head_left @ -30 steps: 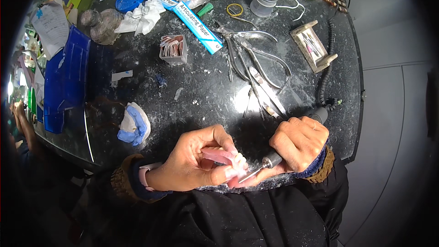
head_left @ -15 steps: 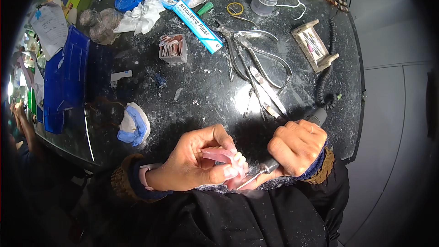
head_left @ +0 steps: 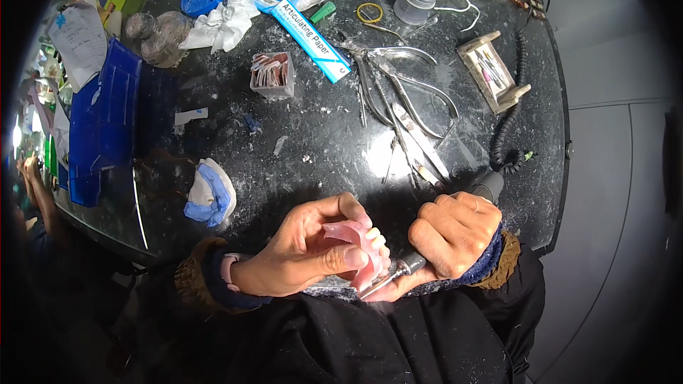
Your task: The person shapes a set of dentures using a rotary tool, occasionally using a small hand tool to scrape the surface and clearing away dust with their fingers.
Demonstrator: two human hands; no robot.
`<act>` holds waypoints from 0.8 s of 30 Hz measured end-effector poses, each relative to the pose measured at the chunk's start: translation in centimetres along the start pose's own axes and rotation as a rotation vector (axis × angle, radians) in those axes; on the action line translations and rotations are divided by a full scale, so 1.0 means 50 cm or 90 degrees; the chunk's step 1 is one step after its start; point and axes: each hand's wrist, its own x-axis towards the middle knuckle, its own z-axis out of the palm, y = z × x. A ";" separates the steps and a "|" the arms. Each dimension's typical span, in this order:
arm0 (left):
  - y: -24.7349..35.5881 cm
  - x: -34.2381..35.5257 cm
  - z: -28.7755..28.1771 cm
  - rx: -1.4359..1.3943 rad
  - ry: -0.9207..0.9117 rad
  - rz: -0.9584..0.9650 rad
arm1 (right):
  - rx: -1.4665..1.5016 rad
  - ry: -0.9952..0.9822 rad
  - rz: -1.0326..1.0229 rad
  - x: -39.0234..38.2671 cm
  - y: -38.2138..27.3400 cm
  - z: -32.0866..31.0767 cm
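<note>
My left hand (head_left: 306, 245) pinches a pink denture (head_left: 356, 233) with a few pale teeth along its right side, between thumb and fingers. Wrapped in my right hand (head_left: 455, 231) is a dark rotary handpiece (head_left: 414, 263), its thin metal bur reaching the lower edge of the denture. Whether the tip touches the pink surface I cannot tell. My right thumb lies close under the denture. To the left on the bench sits a plaster dental cast (head_left: 222, 192) with a blue layer on it.
Metal pliers and slim hand tools (head_left: 402, 110) lie beyond my hands. Farther off are a small box of red-edged papers (head_left: 272, 75), a blue-white carton (head_left: 313, 39), a clear cup (head_left: 415, 1) and a bur stand (head_left: 492, 71). A blue bin (head_left: 107, 124) stands left; a coiled cord (head_left: 506, 135) runs right.
The denture has turned in my left hand, showing more of its pink curve. My right hand and the handpiece have shifted slightly left.
</note>
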 end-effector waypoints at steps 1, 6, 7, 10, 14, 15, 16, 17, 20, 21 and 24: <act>0.004 0.002 0.008 0.005 0.027 -0.017 | 0.001 0.000 0.001 0.002 0.000 -0.001; 0.002 0.004 0.008 0.003 0.054 -0.015 | 0.009 0.025 0.033 0.006 -0.001 0.005; 0.005 0.004 0.010 0.005 0.057 -0.023 | 0.014 0.010 0.016 0.006 -0.002 0.006; 0.005 0.003 0.006 0.022 0.052 -0.025 | 0.002 0.018 0.012 0.009 -0.001 0.000; 0.006 0.003 0.005 0.017 0.043 -0.025 | 0.000 0.038 0.049 0.008 -0.003 0.005; 0.006 0.003 0.006 0.017 0.044 -0.024 | -0.005 0.011 0.013 0.004 -0.001 0.006; 0.005 0.004 0.008 0.024 0.053 -0.021 | -0.011 -0.016 -0.023 0.001 0.001 0.007; 0.003 0.004 0.009 0.030 0.060 -0.019 | -0.011 -0.016 -0.024 0.002 0.000 0.007; 0.001 0.003 0.009 0.036 0.056 -0.007 | -0.012 0.020 -0.011 0.006 -0.004 0.005; 0.001 0.004 0.009 0.036 0.055 -0.008 | -0.008 0.025 0.011 0.009 -0.006 0.003; 0.001 0.006 0.011 0.030 0.046 0.002 | -0.006 0.013 0.018 0.003 -0.004 0.003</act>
